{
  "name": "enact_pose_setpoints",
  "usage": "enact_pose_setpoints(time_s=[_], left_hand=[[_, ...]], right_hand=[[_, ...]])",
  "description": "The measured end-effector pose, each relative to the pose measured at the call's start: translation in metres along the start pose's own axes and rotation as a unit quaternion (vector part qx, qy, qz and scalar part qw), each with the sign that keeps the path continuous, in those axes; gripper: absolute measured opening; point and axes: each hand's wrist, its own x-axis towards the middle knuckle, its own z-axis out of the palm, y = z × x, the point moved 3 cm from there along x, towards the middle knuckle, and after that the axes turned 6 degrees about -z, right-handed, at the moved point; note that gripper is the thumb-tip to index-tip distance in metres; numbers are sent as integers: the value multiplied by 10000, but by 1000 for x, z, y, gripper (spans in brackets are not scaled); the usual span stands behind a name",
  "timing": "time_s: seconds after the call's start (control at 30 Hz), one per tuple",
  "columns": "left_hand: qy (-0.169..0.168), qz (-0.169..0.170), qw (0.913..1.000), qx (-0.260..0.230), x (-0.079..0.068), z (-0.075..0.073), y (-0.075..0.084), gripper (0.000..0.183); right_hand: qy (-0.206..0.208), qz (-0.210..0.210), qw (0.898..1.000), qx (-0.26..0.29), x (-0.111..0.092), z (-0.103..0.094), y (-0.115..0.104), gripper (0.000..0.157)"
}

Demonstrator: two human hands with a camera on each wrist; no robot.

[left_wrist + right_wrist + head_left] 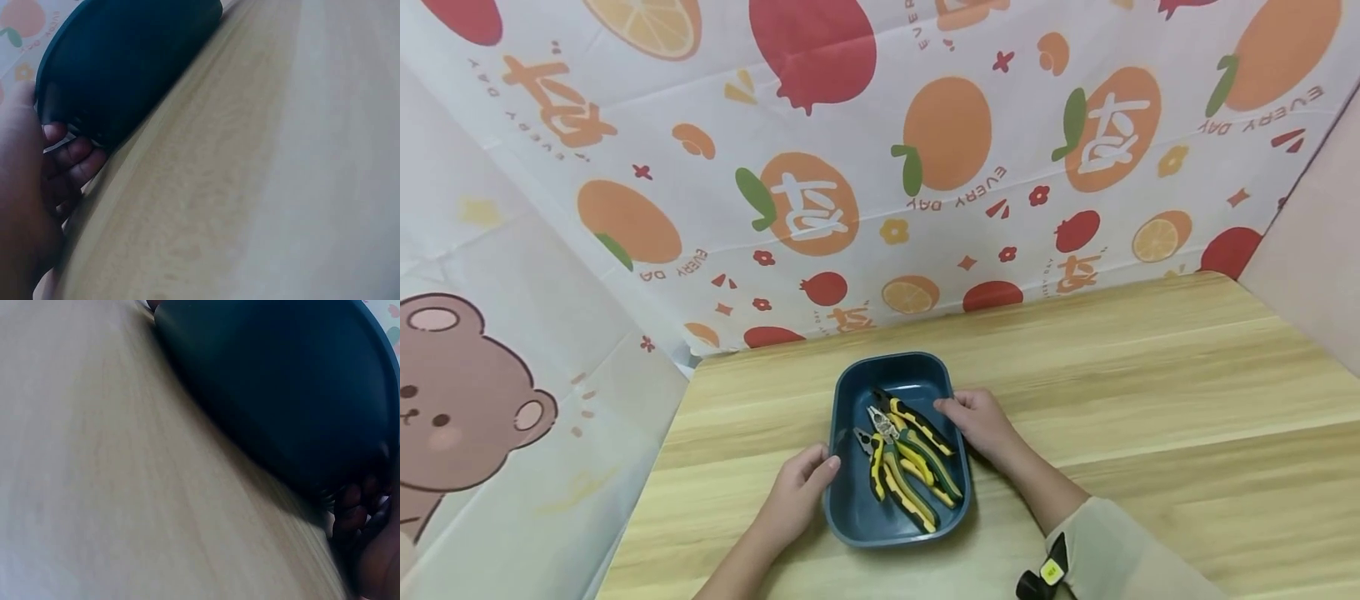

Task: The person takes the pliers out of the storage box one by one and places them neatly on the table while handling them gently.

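A dark blue tray with rounded corners sits on the wooden table. Inside it, pliers with yellow, green and black handles lie overlapped, heads towards the far end. My left hand grips the tray's left side, thumb over the rim. In the left wrist view the fingers curl against the outside wall, low near the table. On the opposite side, farther up, my right hand holds the right rim. The right wrist view shows its fingers bent under the tray's outer side.
The wood-grain table extends to both sides of the tray. Behind it hangs a white cloth printed with fruit. A pale sheet with a bear print stands at the left. A strap with a small device is on the right forearm.
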Motion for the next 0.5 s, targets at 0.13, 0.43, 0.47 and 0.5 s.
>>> enact_pose_setpoints(time_s=[0.13, 0.43, 0.47, 0.5], left_hand=[[172, -258, 9993, -230, -1, 0, -2, 19], [621, 927, 9931, 360, 0, -6, 6, 30], [616, 1041, 9915, 481, 0, -7, 7, 24], [564, 1125, 9905, 552, 0, -7, 7, 19]], right_hand=[[-12, 41, 10000, -56, 0, 1, -1, 38], [59, 166, 9998, -11, 1, 2, -2, 38], [45, 181, 9998, 2, 1, 2, -2, 39], [34, 188, 9998, 13, 1, 2, -2, 39]])
